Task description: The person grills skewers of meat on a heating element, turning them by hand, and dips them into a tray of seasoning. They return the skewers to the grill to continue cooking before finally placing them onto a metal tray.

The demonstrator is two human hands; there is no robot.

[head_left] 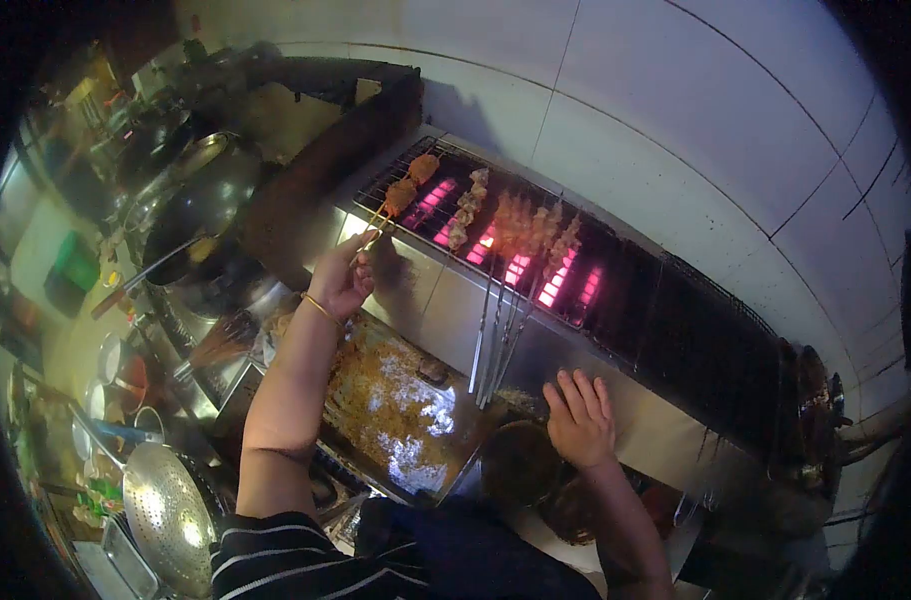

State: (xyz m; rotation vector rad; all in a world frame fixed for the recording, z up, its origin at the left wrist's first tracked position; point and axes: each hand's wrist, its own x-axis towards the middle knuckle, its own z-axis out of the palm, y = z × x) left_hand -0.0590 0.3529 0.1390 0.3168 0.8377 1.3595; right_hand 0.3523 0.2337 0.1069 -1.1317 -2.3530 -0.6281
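Observation:
My left hand (343, 280), with a bangle at the wrist, is closed around the ends of thin wooden skewers (381, 214) at the left end of the grill. Two browned, coated pieces of food (400, 197) sit on those skewers over the grate. My right hand (581, 425) hovers in front of the grill's front edge, fingers stretched out and holding nothing. Between the hands, a pale meat skewer (467, 210) and several metal-handled meat skewers (531, 232) lie on the grate, their metal handles (490, 340) sticking out toward me.
Pink-glowing heating bars (555, 278) burn beneath the grill grate (455, 152). A greasy metal tray (375, 395) lies below it. On the left are a dark wok (237, 180) with a ladle (155, 272) and a perforated strainer (168, 515). A tiled wall (655, 80) rises behind.

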